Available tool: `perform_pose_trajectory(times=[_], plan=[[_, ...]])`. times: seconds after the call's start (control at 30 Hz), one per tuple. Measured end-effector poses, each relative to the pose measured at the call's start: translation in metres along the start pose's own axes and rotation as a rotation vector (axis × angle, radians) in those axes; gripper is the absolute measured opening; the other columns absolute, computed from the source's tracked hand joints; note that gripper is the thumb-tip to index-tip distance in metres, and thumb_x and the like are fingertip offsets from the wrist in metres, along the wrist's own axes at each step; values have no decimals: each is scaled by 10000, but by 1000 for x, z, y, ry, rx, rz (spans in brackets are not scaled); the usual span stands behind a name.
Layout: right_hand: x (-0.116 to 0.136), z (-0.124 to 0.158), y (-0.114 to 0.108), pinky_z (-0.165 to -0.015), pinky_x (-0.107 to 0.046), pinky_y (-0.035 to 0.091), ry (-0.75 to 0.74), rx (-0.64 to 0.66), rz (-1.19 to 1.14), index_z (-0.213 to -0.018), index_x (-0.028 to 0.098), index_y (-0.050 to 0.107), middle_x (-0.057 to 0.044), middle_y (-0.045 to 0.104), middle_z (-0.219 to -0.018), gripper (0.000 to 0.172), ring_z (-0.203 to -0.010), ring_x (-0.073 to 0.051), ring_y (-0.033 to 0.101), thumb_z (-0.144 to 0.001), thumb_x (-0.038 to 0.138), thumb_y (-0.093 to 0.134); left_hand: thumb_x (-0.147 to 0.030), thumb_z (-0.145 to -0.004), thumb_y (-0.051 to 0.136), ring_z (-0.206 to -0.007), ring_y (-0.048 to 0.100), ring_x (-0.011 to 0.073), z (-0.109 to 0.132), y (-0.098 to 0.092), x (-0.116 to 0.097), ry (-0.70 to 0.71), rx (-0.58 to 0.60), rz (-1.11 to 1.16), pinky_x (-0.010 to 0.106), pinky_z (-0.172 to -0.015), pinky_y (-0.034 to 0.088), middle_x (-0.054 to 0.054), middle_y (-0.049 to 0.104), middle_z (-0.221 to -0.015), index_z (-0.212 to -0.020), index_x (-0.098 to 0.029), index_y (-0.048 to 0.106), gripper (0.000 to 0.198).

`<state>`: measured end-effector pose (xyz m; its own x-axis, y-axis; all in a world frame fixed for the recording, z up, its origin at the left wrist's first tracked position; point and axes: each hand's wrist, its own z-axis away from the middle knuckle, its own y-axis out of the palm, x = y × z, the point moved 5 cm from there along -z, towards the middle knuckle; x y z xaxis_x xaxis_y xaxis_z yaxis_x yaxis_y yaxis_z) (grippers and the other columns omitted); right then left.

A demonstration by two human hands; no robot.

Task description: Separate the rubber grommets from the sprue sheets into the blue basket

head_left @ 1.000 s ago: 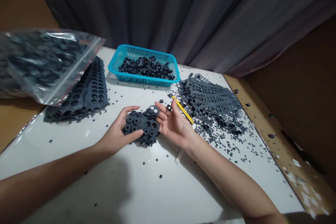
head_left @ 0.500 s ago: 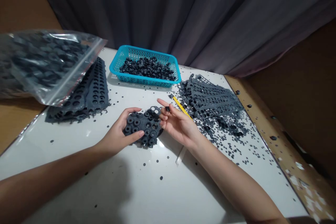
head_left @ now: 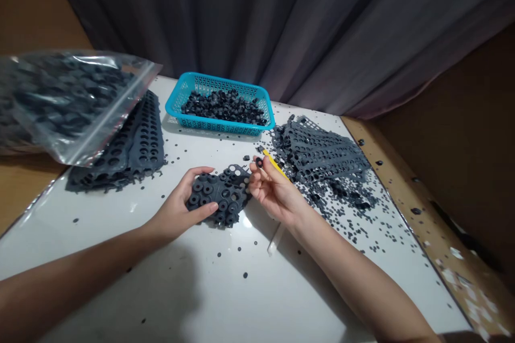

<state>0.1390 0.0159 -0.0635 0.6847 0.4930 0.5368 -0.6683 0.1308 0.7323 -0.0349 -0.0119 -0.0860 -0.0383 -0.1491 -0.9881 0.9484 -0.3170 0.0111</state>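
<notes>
My left hand point(head_left: 188, 199) is closed on the left edge of a dark grey moulded rubber sheet point(head_left: 223, 191), its thumb lying on top. Round raised rings cover much of the sheet, and open holes show along its far right part. Between the thumb and fingertips of my right hand point(head_left: 274, 188) is a small black rubber ring point(head_left: 259, 162), held just above the sheet's right end. A yellow-handled tool point(head_left: 274, 164) lies behind the right hand, partly hidden by it.
A blue basket point(head_left: 220, 128) of black rubber pieces stands at the back. Perforated rubber sheets are stacked at left point(head_left: 140, 144) and right point(head_left: 322, 150). A clear zip bag point(head_left: 76, 107) of dark pieces leans over the left stack. Small discs point(head_left: 354, 225) litter the white table point(head_left: 225, 305).
The black ring has turned in my right fingertips, so its hole now shows, and the index finger has curled in. A small dark piece now shows on the table beyond the sheet.
</notes>
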Motion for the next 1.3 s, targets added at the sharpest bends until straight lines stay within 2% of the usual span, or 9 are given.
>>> perform_pose_trajectory(times=[0.13, 0.27, 0.67, 0.77, 0.9, 0.97, 1.07, 1.17, 1.3], plan=[[2, 2, 4, -515, -125, 497, -9, 41, 30, -955, 207, 613, 17, 667, -706, 192, -531, -39, 589, -777, 256, 665, -324, -750, 639, -865, 612, 193, 0, -1, 0, -7, -10, -10, 292, -722, 531, 49, 596, -963, -1225, -249, 351, 562], [-1, 2, 6, -491, -124, 482, 37, 54, 12, -860, 174, 618, 21, 657, -639, 163, -492, -37, 577, -784, 314, 654, -327, -741, 641, -866, 613, 196, -1, 0, -2, -1, -16, -10, 297, -724, 532, 53, 602, -964, -1214, -240, 360, 557], [-3, 2, 3, -402, -104, 398, 95, -68, -4, -759, 148, 623, 42, 624, -540, 370, -393, -14, 505, -777, 515, 583, -295, -711, 676, -859, 621, 197, 1, 3, -7, -22, 19, -2, 318, -750, 531, 64, 585, -998, -1240, -246, 297, 652], [15, -3, -8, -454, -165, 421, -93, -106, 404, -795, 166, 668, -9, 670, -666, 347, -524, -72, 574, -711, 503, 659, -280, -715, 676, -822, 633, 192, 1, 5, -5, -34, 29, 13, 330, -744, 531, 52, 600, -958, -1248, -251, 278, 667], [67, 1, -9, -709, -321, 450, -708, -226, 1294, -788, 204, 711, -78, 695, -899, 227, -871, -224, 606, -692, 410, 696, -282, -717, 678, -805, 636, 184, 1, 5, -3, -61, 9, 68, 326, -727, 533, 43, 613, -942, -1239, -256, 282, 656], [75, 5, 0, -786, -380, 412, -821, -184, 1586, -823, 216, 709, -84, 693, -926, 211, -913, -258, 590, -754, 399, 632, -282, -710, 685, -832, 634, 188, 1, 5, -2, -57, -13, 83, 326, -736, 530, 44, 614, -957, -1229, -256, 297, 649], [62, 22, 25, -804, -377, 371, -872, 27, 1754, -848, 206, 676, -80, 679, -892, 212, -880, -240, 573, -817, 380, 560, -286, -712, 682, -850, 629, 189, 0, 4, 0, -41, -36, 82, 307, -729, 520, 46, 622, -961, -1232, -256, 307, 642], [22, 39, 50, -734, -351, 334, -783, 356, 1912, -804, 190, 622, -66, 628, -766, 248, -754, -210, 521, -801, 432, 570, -275, -713, 685, -823, 625, 177, 0, 5, -1, -2, -42, 51, 275, -715, 498, 34, 635, -920, -1247, -252, 300, 659], [-16, 42, 55, -683, -331, 289, -661, 488, 2077, -750, 169, 570, -59, 564, -694, 313, -666, -182, 458, -819, 470, 519, -279, -736, 666, -711, 606, 146, 5, 6, -2, 26, -17, -9, 241, -652, 465, 6, 633, -814, -1267, -242, 291, 651]])
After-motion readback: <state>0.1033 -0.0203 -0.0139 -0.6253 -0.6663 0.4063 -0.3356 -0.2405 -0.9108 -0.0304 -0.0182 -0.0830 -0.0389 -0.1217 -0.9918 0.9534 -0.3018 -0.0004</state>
